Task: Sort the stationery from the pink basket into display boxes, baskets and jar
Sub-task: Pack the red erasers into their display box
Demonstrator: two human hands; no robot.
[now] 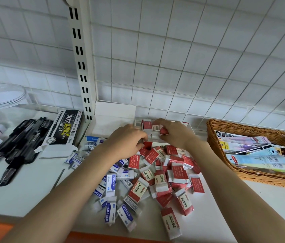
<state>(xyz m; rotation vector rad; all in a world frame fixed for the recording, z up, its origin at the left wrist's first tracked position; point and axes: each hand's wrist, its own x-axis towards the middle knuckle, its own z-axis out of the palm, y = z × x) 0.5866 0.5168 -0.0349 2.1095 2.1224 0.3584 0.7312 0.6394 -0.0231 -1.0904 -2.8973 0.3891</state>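
A heap of red 2B erasers (171,172) and blue-and-white erasers (111,185) covers the white shelf in front of me. Behind it stands a white display box (189,128) holding upright red erasers (146,126). My right hand (175,133) reaches into that box and pinches a red eraser (163,131) at its fingertips. My left hand (127,141) curls over the back of the heap, its fingers closed on a red eraser (147,145) just in front of the box. A second white display box (115,113) stands to the left of it.
Black pens (18,146) lie loose at the left beside an open black pen box (64,129). A clear jar (1,102) with small items sits at the far left. A wicker basket (253,176) of packaged stationery stands at the right. A wire grid wall rises behind.
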